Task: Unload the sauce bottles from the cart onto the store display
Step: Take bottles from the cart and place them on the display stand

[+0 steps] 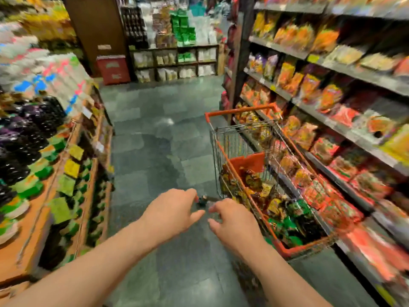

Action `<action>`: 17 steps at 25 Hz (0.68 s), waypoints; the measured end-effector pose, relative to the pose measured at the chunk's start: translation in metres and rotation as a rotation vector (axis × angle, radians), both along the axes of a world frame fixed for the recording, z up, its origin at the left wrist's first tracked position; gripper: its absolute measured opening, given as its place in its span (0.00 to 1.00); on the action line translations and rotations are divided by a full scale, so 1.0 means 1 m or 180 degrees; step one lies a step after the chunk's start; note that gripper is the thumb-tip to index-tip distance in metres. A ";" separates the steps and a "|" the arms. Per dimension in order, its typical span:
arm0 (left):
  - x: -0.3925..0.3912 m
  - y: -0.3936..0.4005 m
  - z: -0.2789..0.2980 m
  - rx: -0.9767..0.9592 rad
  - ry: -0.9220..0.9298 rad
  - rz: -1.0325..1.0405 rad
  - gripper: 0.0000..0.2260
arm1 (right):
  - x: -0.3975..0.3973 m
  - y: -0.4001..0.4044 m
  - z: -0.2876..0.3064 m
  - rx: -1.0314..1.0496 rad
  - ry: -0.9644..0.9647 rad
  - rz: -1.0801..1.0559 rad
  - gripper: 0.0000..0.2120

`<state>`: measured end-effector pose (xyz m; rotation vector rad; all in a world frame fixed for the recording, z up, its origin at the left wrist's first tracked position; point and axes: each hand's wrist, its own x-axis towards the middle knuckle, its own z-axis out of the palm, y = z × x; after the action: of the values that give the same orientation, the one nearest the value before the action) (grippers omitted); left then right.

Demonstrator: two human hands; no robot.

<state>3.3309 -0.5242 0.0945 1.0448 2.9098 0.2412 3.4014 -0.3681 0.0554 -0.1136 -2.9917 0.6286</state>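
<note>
Head view: a shop aisle, blurred by motion, seen from above and behind two bare forearms.
Left hand (171, 212): lower centre of the frame, reaching forward over the floor; fingers curl loosely and hold nothing that can be made out. A small dark object (202, 201) shows just past its fingertips, too blurred to name; whether the hand touches it cannot be told.
Right hand (233, 222): lower centre, just right of the left hand and apart from it; fingers loosely bent, holding nothing, close to the cart's left side.
Cart (223, 149): right of centre, a wire basket with an orange rim and an orange handle bar at its far end; it stands right beside the right-hand shelves.
Bottles (252, 180): in the cart, a crowded load of dark items with red, yellow and green labels; single bottles cannot be told apart in the blur.
Right shelves (345, 127): fill the right side of the frame from top to bottom, grey boards packed with orange, red and yellow packets.
Left display (55, 173): wooden tiers along the left edge, with dark purple-black packs, green and yellow packets, and pale packs with pink and blue marks higher up.
Floor (155, 151): grey-green tiles down the middle of the frame.
Far end: upper centre, a brown pillar (97, 29) with a red box (112, 69) at its foot, and low racks (174, 63) of white and green packets.
</note>
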 end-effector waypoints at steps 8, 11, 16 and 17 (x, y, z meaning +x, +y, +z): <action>-0.019 0.197 -0.042 -0.0244 -0.0438 -0.0767 0.19 | 0.006 0.177 -0.012 0.0016 -0.0334 -0.0821 0.14; -0.044 0.235 -0.049 -0.0264 -0.0433 -0.0813 0.21 | -0.003 0.218 -0.021 -0.0045 -0.0402 -0.1010 0.14; -0.119 0.275 -0.081 -0.0474 -0.0565 -0.0818 0.28 | -0.056 0.261 -0.051 -0.0149 -0.0620 -0.1224 0.14; -0.139 0.280 -0.088 -0.0531 -0.0580 -0.0854 0.28 | -0.072 0.266 -0.059 -0.0181 -0.0679 -0.1273 0.14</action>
<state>3.1924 -0.2441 0.0066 1.2909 2.5443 0.0765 3.3290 -0.1018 -0.0033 -0.8061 -3.0075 0.6871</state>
